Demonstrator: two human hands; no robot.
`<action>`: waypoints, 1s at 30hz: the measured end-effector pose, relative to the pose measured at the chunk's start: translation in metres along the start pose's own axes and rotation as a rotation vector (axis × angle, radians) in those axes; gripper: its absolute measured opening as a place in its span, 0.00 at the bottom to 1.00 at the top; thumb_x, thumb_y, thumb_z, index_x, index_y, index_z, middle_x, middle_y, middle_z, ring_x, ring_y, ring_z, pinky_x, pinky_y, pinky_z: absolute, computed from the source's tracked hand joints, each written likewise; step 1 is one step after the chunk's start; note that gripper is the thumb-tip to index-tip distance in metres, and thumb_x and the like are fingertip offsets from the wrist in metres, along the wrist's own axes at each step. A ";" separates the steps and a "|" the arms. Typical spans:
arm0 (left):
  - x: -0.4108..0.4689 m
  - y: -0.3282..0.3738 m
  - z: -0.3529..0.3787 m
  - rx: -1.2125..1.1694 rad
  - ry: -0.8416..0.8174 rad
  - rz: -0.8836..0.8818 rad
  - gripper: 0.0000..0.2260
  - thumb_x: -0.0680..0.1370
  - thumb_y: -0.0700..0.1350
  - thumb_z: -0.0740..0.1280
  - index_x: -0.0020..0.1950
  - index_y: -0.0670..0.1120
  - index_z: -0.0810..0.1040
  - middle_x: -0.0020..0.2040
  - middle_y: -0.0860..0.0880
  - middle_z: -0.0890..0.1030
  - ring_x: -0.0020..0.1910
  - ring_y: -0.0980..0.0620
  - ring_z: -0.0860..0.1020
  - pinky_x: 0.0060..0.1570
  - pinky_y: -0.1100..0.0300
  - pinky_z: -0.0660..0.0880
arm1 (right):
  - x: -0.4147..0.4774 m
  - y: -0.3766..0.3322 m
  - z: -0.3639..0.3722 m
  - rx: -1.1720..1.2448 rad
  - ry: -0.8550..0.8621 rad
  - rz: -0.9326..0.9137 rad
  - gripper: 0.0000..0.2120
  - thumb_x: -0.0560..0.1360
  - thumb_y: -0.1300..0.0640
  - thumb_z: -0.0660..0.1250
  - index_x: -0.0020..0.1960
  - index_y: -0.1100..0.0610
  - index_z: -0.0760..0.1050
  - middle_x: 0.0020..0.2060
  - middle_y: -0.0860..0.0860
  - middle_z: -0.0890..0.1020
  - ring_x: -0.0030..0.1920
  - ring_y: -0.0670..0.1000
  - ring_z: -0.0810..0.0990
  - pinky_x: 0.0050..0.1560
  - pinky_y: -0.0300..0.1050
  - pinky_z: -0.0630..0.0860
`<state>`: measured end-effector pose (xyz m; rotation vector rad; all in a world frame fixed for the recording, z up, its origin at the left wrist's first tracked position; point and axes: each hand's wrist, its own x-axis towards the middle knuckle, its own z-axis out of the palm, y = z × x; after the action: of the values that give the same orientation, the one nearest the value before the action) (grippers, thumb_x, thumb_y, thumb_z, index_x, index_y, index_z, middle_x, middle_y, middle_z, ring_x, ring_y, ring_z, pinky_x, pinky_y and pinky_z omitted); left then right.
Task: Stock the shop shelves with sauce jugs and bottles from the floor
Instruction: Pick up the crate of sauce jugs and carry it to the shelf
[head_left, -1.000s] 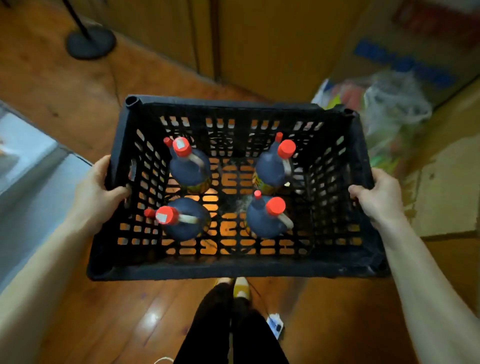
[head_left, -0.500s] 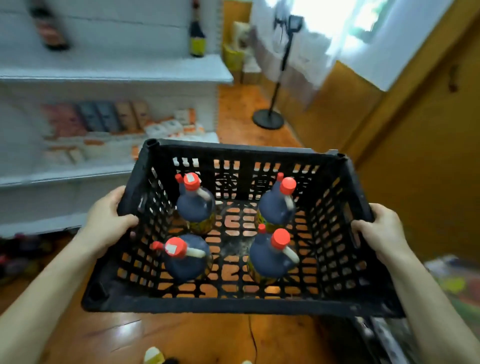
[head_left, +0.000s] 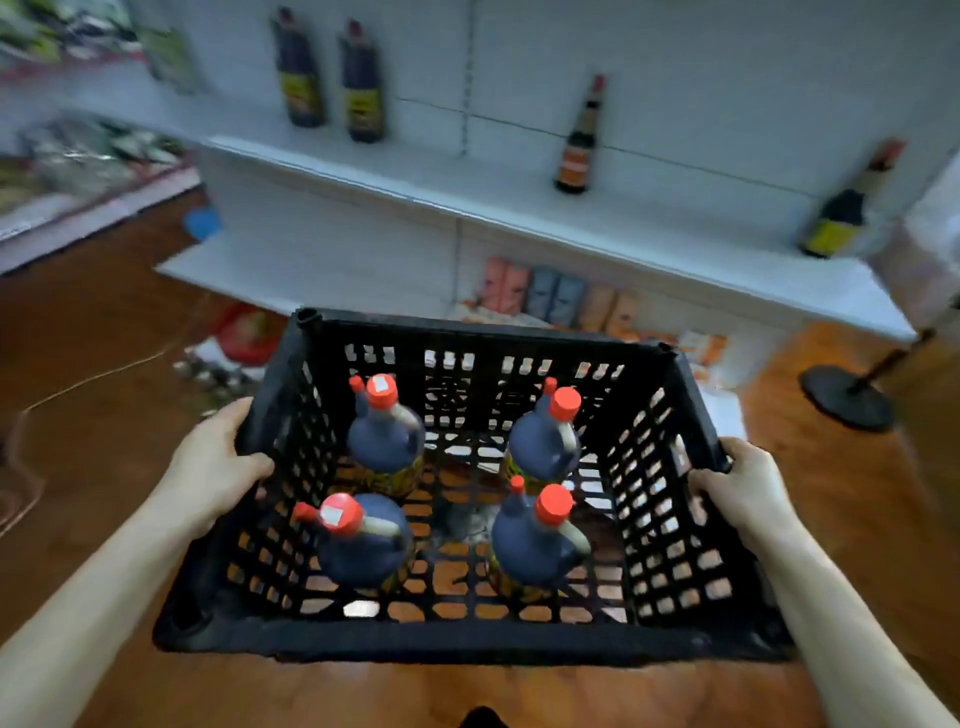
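Note:
I carry a black slatted plastic crate (head_left: 467, 642) in front of me, above the wooden floor. Inside it stand several dark sauce jugs with red caps (head_left: 385, 436), two at the back and two at the front. My left hand (head_left: 215, 460) grips the crate's left rim. My right hand (head_left: 740, 486) grips its right rim. Just beyond the crate runs a white shop shelf (head_left: 519, 202) holding a few dark sauce bottles (head_left: 579, 140).
A lower shelf carries coloured packets (head_left: 558, 299). A black round stand base (head_left: 847, 397) sits on the floor at the right. Bags and small items (head_left: 228, 348) lie on the floor left of the crate. Another stocked shelf (head_left: 78, 171) is at far left.
I have turned with the crate from the wooden doors towards the white shelves, which now stand straight ahead and closer. Both hands kept their grip on the crate.

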<state>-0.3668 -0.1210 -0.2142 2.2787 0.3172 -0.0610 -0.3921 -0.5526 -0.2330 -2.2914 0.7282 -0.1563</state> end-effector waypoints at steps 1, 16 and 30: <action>0.007 -0.012 -0.012 -0.004 0.036 -0.038 0.24 0.70 0.28 0.65 0.63 0.46 0.72 0.46 0.41 0.80 0.35 0.45 0.79 0.24 0.71 0.69 | 0.011 -0.020 0.020 -0.005 -0.038 -0.039 0.08 0.63 0.71 0.68 0.41 0.65 0.74 0.33 0.62 0.77 0.36 0.59 0.76 0.39 0.53 0.74; 0.083 -0.174 -0.152 -0.189 0.501 -0.546 0.27 0.71 0.27 0.66 0.68 0.42 0.69 0.51 0.45 0.76 0.47 0.46 0.74 0.47 0.55 0.70 | 0.083 -0.326 0.331 -0.176 -0.535 -0.568 0.10 0.68 0.69 0.67 0.49 0.64 0.76 0.38 0.59 0.78 0.39 0.60 0.77 0.37 0.46 0.69; 0.176 -0.361 -0.250 -0.171 0.613 -0.821 0.26 0.72 0.30 0.66 0.69 0.44 0.67 0.60 0.40 0.77 0.57 0.41 0.75 0.54 0.48 0.72 | 0.030 -0.476 0.610 -0.214 -0.775 -0.655 0.12 0.69 0.67 0.66 0.52 0.61 0.74 0.44 0.59 0.81 0.45 0.61 0.79 0.47 0.55 0.77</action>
<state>-0.3004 0.3310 -0.3375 1.8096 1.4930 0.2399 0.0399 0.0758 -0.3666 -2.4320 -0.4214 0.5116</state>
